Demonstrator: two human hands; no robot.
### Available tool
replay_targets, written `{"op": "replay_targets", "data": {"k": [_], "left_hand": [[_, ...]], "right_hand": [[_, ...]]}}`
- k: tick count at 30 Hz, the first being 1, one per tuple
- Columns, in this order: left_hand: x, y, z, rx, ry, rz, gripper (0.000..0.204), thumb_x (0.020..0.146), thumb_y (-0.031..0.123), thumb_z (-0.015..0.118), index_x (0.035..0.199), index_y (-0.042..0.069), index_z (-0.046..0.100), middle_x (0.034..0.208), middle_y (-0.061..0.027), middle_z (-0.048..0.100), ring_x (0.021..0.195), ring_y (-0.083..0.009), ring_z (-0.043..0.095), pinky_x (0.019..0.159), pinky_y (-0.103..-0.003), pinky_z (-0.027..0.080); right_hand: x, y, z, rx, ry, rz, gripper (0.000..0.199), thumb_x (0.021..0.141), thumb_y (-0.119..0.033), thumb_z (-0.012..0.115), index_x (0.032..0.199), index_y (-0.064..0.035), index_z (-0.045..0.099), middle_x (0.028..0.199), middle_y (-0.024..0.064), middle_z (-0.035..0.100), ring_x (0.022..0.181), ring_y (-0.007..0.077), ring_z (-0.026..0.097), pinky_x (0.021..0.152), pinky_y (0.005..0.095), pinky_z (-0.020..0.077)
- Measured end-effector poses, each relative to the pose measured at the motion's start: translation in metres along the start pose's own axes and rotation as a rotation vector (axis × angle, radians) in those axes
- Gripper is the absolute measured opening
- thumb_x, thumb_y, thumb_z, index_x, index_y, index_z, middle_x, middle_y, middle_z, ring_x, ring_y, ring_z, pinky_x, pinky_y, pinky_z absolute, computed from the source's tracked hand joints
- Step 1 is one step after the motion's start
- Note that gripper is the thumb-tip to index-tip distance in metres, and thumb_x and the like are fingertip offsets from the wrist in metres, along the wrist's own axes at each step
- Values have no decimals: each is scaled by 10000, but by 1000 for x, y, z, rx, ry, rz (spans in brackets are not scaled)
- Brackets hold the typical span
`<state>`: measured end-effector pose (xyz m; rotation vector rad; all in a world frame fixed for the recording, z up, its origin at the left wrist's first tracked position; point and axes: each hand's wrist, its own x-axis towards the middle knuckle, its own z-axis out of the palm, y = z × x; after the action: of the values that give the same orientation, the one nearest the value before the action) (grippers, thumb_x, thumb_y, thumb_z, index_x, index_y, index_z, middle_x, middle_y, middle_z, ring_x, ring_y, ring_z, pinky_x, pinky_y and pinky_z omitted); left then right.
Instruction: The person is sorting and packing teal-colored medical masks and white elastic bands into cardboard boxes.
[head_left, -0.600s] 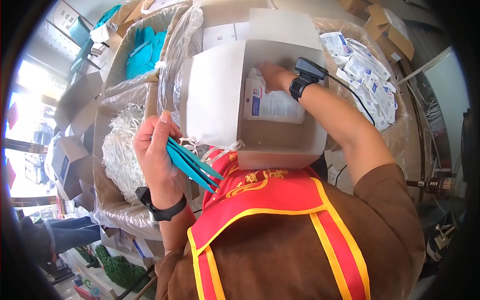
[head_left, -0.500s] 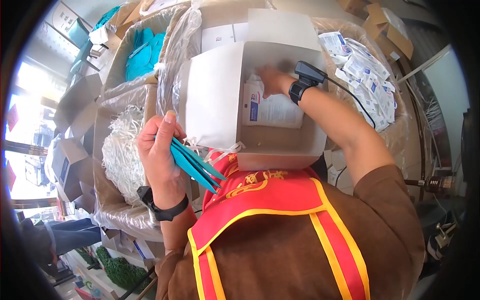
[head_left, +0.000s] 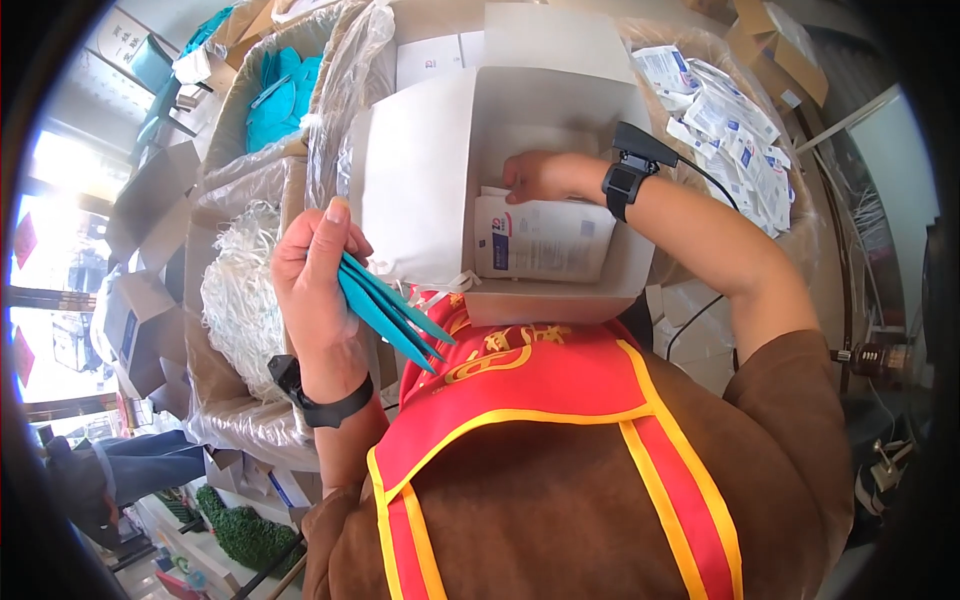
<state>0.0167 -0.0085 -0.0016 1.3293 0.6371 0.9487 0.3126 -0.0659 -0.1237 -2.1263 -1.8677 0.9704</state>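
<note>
Left hand (head_left: pixel 310 275) up beside the open white box (head_left: pixel 420 190), fingers curled tight round a bunch of thin teal strips (head_left: pixel 385 310). Strips pinched between thumb and fingers, pointing down and to the right, tips just over the red and yellow vest (head_left: pixel 520 400). Black band (head_left: pixel 320 400) round the left wrist.

Right hand (head_left: pixel 540 175) deep inside the white box, fingers bent and resting on top of a flat white packet (head_left: pixel 540 240). Cannot tell if pinching the packet or only touching it. Black band (head_left: pixel 622 185) on the right wrist too, with a small black gadget (head_left: pixel 645 145) on top and a thin black wire (head_left: pixel 720 190) running off along the arm.

White box held close in front of the chest, flaps standing open, white packet lying flat at the bottom.

Behind the box, a big bin lined with clear plastic (head_left: pixel 340 90). To the right, a heap of small white packets (head_left: pixel 730 130) in another plastic-lined bin. To the left, a bin full of white stringy loops (head_left: pixel 240 290), just beside the left hand. Further up on the left, a bin with more teal things (head_left: pixel 280 95). Brown cardboard boxes (head_left: pixel 150 200) at the far left edge, well apart from both hands.
</note>
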Motion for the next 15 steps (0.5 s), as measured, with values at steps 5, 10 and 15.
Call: {"op": "replay_targets", "data": {"k": [5, 10, 15], "left_hand": [[-1, -1, 6, 104, -48, 39, 329, 945, 226, 591, 669, 67, 509, 607, -63, 533, 548, -108, 437, 528, -236, 331], [-4, 0, 4, 71, -48, 26, 321, 934, 231, 611, 672, 70, 518, 618, -59, 542, 557, -105, 447, 534, -228, 338], [-6, 1, 9, 51, -59, 28, 292, 919, 193, 639, 670, 53, 581, 624, -29, 570, 556, -62, 446, 527, -217, 324]], "right_hand": [[8, 4, 3, 113, -157, 201, 379, 810, -230, 715, 1108, -13, 626, 1012, 146, 661, 873, 259, 641, 743, 358, 501], [-11, -18, -3, 227, -179, 291, 318, 805, -182, 702, 1089, -41, 665, 965, 105, 674, 832, 220, 636, 724, 347, 504], [-12, -8, 3, 143, -168, 133, 285, 824, -193, 687, 1059, -31, 672, 892, 96, 671, 805, 196, 611, 698, 335, 506]]}}
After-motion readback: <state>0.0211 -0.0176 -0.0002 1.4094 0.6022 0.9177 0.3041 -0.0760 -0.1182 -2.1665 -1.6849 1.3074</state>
